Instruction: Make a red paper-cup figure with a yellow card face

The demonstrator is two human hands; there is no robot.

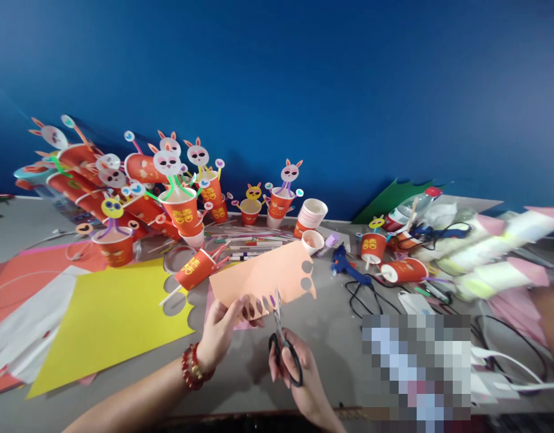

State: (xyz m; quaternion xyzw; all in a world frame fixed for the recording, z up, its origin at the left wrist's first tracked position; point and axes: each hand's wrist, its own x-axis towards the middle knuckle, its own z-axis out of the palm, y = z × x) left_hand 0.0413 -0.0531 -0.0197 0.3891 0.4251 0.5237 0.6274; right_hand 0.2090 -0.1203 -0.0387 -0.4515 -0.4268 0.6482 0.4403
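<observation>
My left hand (223, 328) pinches the lower left edge of an orange sheet of paper (259, 273), thumb on top. Round bites are cut from the sheet's right end, and a row of pointed oval shapes runs along its lower edge. My right hand (297, 364) has its fingers through the black handles of a pair of scissors (278, 328). The scissor blades meet the sheet's lower edge beside a purple-coloured oval. Behind the sheet, a red paper cup (196, 269) lies tilted with a stick poking out.
Red cups with paper animal heads (178, 204) crowd the back left. Yellow paper (110, 300) lies left. Several pens (259, 243) and a stack of cups (310, 215) stand behind. At right are a blue glue gun (344, 263), cables and white rolls (497, 279). One patch is pixelated.
</observation>
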